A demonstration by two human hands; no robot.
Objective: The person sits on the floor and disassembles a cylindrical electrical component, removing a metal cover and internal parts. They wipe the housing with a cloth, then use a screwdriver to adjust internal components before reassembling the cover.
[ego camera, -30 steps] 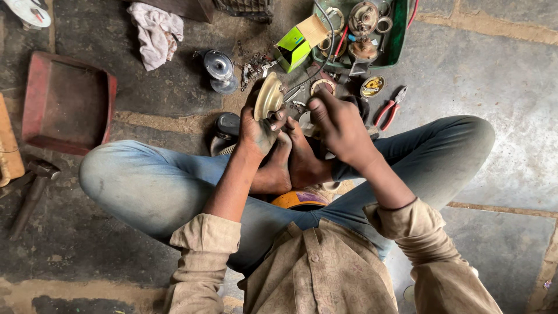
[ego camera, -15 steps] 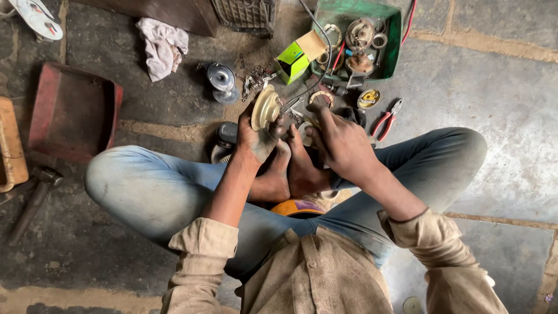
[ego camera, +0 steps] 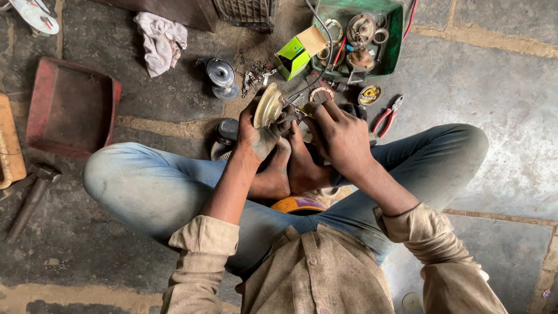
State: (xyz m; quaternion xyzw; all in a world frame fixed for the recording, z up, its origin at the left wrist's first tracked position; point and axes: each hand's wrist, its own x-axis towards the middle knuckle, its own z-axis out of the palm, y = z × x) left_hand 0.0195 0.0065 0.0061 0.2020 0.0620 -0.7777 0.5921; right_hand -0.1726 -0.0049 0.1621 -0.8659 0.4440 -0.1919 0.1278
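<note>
**Cross-legged repair on a workshop floor**

A person sits on the stone floor (ego camera: 494, 75) beside a red tray (ego camera: 70, 110) and a green tray (ego camera: 396, 35) of parts. The left hand (ego camera: 258, 136) grips a pale metal disc (ego camera: 268, 106) above the bare feet; the right hand (ego camera: 337, 134) is curled beside it, its hold unclear. Red-handled pliers (ego camera: 386, 116) lie nearby.

Clad in a grimy beige patterned shirt (ego camera: 317, 279) with cuffs rolled at the forearms, faded blue jeans (ego camera: 157, 189), bare feet (ego camera: 290, 168), hands smudged with grease.
</note>
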